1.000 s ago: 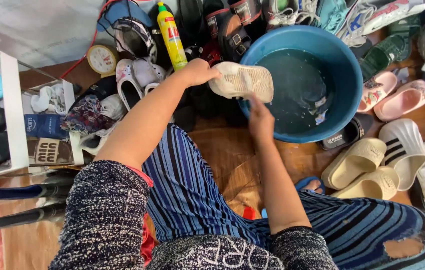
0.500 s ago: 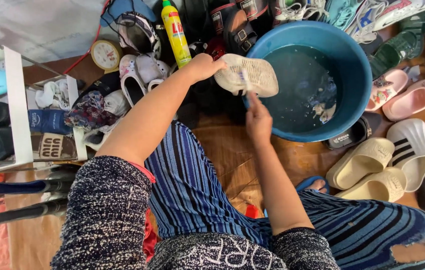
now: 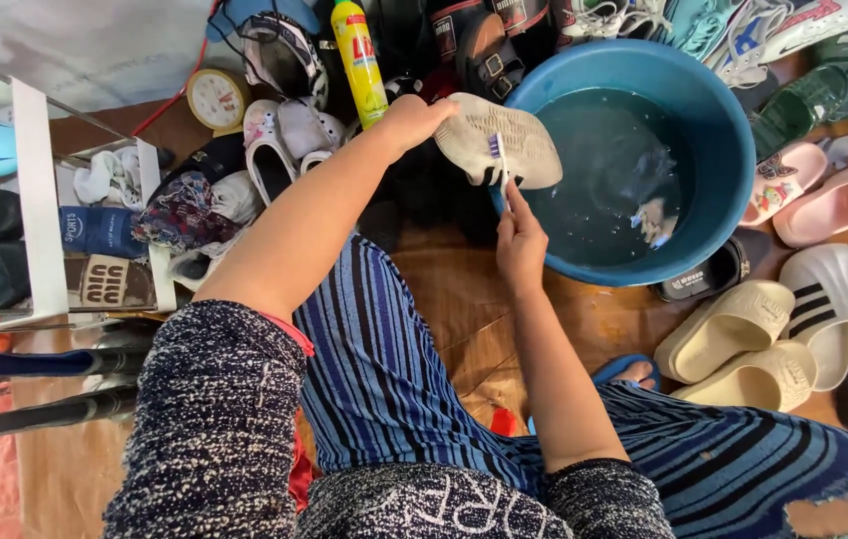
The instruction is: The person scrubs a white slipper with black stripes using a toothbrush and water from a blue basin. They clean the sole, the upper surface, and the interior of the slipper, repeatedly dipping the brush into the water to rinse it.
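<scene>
Left hand: fingers clamped around heel of shoe, sole up, over basin rim.
Shoe: pale, worn, oval sole.
Right hand: closed on slim toothbrush, bristles against sole.
Basin: round blue plastic, murky water.

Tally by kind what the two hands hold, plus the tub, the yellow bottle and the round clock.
pale shoe, in the left hand: 1
toothbrush, in the right hand: 1
blue tub of water: 1
yellow bottle: 1
round clock: 1
Total: 5
</scene>
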